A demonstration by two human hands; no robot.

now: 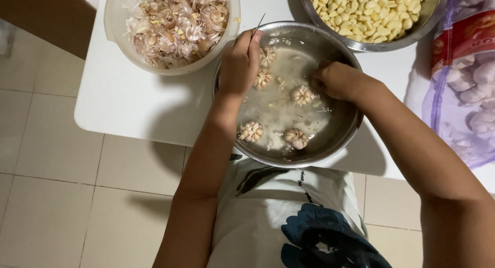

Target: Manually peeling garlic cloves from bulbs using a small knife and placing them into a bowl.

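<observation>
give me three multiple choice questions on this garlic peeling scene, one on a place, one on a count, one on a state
1. Where is the bowl of garlic skins?
A. far left of the table
B. on the floor
C. inside the metal basin

2. How many whole garlic bulbs lie clear of the hands in the metal basin?
A. one
B. three
C. ten

3. What is the left hand doing?
A. resting flat on the table
B. holding a thin metal tool
C. lifting the bowl of peeled cloves

Answers: 1 A, it sits at the table's far left corner. 2 B, three bulbs lie clear, with more by the left hand. 3 B, the thin tool sticks out above the closed fingers.
</observation>
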